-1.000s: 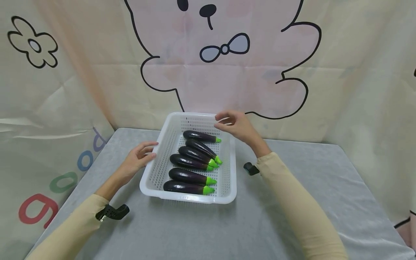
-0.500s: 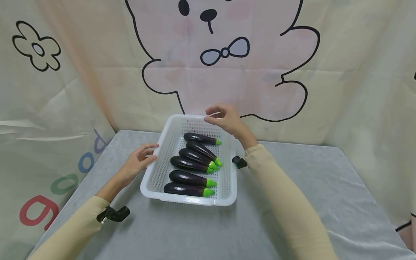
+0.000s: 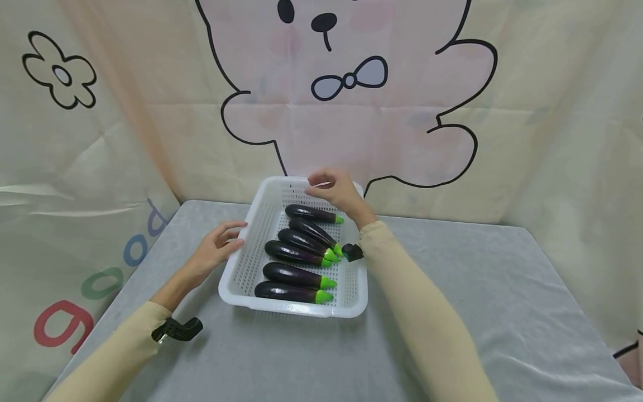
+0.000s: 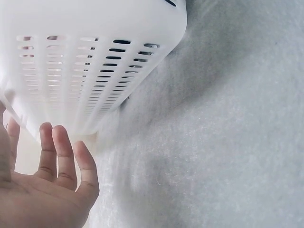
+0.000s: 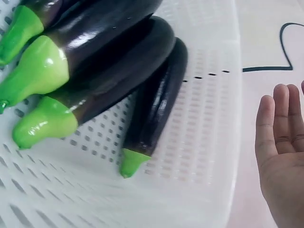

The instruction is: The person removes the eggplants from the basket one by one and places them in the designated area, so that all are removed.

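Overall, the basket [image 3: 354,290] is white, smooth and plastic-looking, a rounded rectangle with a broad lip, slotted walls and a perforated floor. It stands on a grey, short-napped cloth [image 3: 502,290]. Inside lie six eggplants [image 3: 293,253]: glossy, purple-black, elongated, with bright green caps all towards the person's right; the middle three crowd together at the cap ends, the farthest lies across the basket's far part. Hands are apart, on either side of the eggplants. Left hand [image 3: 215,247] is at the basket's left rim, fingers loosely bent, fingertips at the lip; firmness of contact cannot be told. Right hand [image 3: 335,191] overlaps the far right rim in the head view, fingers softly curved around nothing; the right wrist view shows it beyond the lip, clear of the eggplants. A black wrist mount [image 3: 353,252] on the right sleeve [image 3: 427,312] covers part of the basket floor beside the caps. Behind hangs a creased, cream backdrop [image 3: 176,139] with a pink, black-outlined cartoon figure [image 3: 346,128].
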The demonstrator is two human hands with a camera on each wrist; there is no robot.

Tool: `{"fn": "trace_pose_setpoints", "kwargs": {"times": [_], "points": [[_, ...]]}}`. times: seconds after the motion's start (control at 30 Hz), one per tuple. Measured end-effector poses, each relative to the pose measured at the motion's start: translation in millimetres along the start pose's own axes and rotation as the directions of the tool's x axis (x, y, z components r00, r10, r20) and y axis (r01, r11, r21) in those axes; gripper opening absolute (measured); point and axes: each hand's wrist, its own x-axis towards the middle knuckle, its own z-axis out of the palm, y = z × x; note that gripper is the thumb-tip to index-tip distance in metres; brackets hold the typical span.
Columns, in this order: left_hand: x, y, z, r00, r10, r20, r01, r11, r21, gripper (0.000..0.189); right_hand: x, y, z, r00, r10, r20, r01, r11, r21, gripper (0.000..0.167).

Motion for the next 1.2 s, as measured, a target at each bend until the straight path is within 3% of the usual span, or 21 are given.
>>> {"fn": "trace_pose_setpoints", "kwargs": {"times": [0.23,0.6,0.77,0.93,1.2], "points": [[-1.0,0.2,-2.1,1.000,-0.006,-0.004,0.006,1.000,0.006,0.047,8.2,18.8,15.2,0.998,0.062,-0.030,-0.061,0.997,0.038,0.029],[-1.2,0.7,-1.1,1.000,-0.022,0.005,0.022,1.000,-0.005,0.047,14.4,44.6,25.1,0.980,0.174,-0.094,-0.176,0.984,-0.011,0.042],[-0.7,3.0,1.2,0.999,-0.032,0.016,0.032,0.999,-0.012,0.048,14.8,50.4,26.0,0.969,0.220,-0.112,-0.230,0.970,-0.083,0.043],[-0.8,4.7,1.6,0.999,-0.037,0.021,0.037,0.999,-0.006,0.049,17.0,54.7,30.0,0.975,0.201,-0.099,-0.214,0.965,-0.153,0.044],[0.4,2.1,0.1,0.999,-0.049,0.020,0.049,0.999,0.013,0.049,13.4,53.8,37.4,0.966,0.233,-0.113,-0.246,0.962,-0.118,0.051]]}}
